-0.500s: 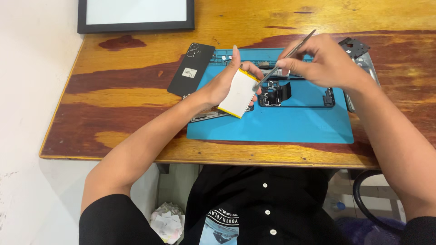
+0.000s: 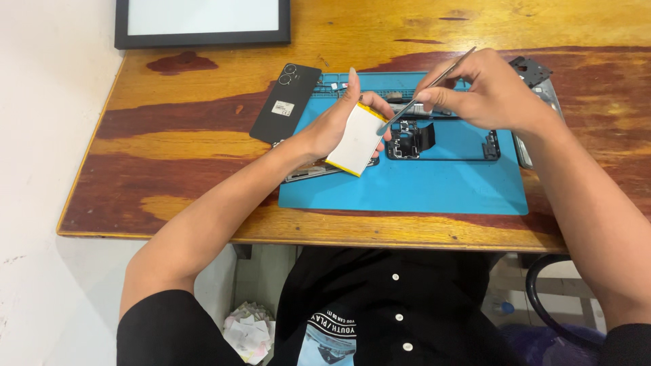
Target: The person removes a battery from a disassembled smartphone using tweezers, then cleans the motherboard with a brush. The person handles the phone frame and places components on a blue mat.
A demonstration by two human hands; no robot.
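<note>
Tweezers of thin grey metal (image 2: 427,87) sit pinched in my right hand (image 2: 491,91), fingers closed tight around the shaft, and the tips point down-left to the upper right corner of the flat white rectangular battery with a yellow edge (image 2: 357,139). My left hand (image 2: 332,122) clamps that battery, thumb on one long side and fingers curled over the other, holding it tilted above the left part of the blue rubber work mat (image 2: 420,186). I see the tweezer tips touching or just beside the battery's corner; I cannot tell which. Just beyond the battery, on the mat, lies the opened black phone frame (image 2: 447,142), its inner parts exposed, right under my right hand. A second slim dark piece (image 2: 308,173) pokes out from beneath my left wrist at the mat's left edge. To the left of the mat, on the bare wood, rests the black phone back cover with two camera rings and a small white sticker (image 2: 285,103). Near the mat's right edge a grey metal-rimmed part (image 2: 542,102) shows behind my right wrist. All of it sits on the varnished wooden table with dark red streaks (image 2: 190,146), and a black-framed white panel (image 2: 201,22) lies at its far left.
</note>
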